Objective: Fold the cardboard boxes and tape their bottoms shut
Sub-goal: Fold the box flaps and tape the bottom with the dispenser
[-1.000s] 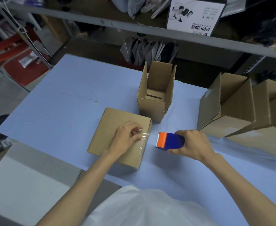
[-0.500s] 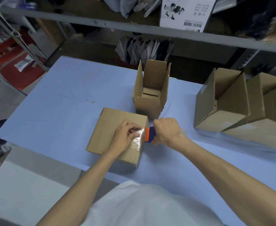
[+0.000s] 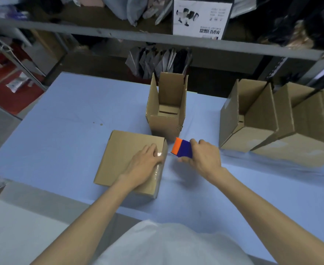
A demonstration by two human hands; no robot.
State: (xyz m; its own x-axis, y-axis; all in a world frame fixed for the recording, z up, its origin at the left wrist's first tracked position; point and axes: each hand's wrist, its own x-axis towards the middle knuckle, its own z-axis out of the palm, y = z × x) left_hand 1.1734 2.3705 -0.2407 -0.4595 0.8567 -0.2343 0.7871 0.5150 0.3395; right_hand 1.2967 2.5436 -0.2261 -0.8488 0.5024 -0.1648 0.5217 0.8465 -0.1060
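Left hand [image 3: 145, 165] presses flat on the upturned box [image 3: 132, 161]; right hand [image 3: 203, 159] grips the tape dispenser [image 3: 182, 151] just beside it; tape may wrinkle or lift if tension slips.

The closed box [image 3: 123, 150] is showing plain matt brown cardboard, same as the open box [image 3: 165, 125] behind it. The clear tape [image 3: 158, 169] along its right edge is shining glossy and wrinkly (easy to miss). The tape dispenser [image 3: 184, 152] is looking like smooth blue-and-orange plastic. The table [image 3: 71, 121] is wearing a matt pale-blue cover; the shelf rail [image 3: 119, 36] is looking like grey metal.
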